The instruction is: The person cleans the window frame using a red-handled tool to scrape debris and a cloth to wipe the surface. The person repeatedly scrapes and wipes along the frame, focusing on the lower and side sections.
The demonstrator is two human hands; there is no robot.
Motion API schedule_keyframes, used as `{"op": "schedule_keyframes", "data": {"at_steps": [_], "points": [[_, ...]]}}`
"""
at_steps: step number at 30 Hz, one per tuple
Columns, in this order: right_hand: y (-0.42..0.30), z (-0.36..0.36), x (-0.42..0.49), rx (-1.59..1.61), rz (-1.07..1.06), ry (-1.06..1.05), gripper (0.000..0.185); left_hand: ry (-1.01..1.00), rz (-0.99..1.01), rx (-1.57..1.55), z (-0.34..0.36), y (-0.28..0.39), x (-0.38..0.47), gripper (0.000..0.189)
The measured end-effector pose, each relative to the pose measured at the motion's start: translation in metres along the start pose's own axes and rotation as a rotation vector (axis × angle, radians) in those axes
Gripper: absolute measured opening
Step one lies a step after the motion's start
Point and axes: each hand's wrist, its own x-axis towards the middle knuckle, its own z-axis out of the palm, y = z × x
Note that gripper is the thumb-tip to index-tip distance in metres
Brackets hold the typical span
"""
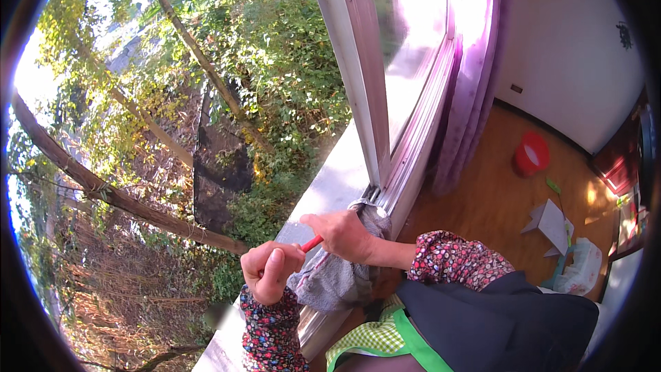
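My left hand (272, 272) is closed around one end of a thin red handle (312, 243), out over the window's outer ledge. The other end of the handle runs into my right hand (342, 236), whose fingers are curled on it with the index finger partly extended. What tool the handle belongs to is hidden by my hands. A grey cloth (335, 281) lies bunched over the window sill beneath my right hand, its upper part reaching the window track (373, 194). Just beyond it stands the edge of the window sash (369, 88).
Outside the pale ledge (330, 181) are tree trunks (139, 209) and dense foliage. Indoors, a purple curtain (467, 88) hangs beside the window. A red bucket (532, 154), a grey dustpan-like object (550, 225) and a white plastic bag (581, 268) are on the wooden floor (465, 201).
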Motion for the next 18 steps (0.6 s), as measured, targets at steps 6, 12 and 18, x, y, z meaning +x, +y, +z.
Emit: {"op": "schedule_keyframes", "data": {"at_steps": [6, 12, 18], "points": [[-0.094, 0.037, -0.009, 0.413, 0.032, -0.058, 0.018, 0.023, -0.073, 0.020, -0.034, 0.082, -0.040, 0.031], [-0.120, 0.064, -0.022, 0.751, 0.035, -0.134, 0.025, 0.094, -0.052, 0.167, -0.020, 0.105, -0.059, 0.047], [-0.070, 0.006, 0.003, 1.218, 0.338, -0.033, 0.017, 0.299, -0.002, 0.437, -0.014, 0.061, -0.064, 0.068]]}}
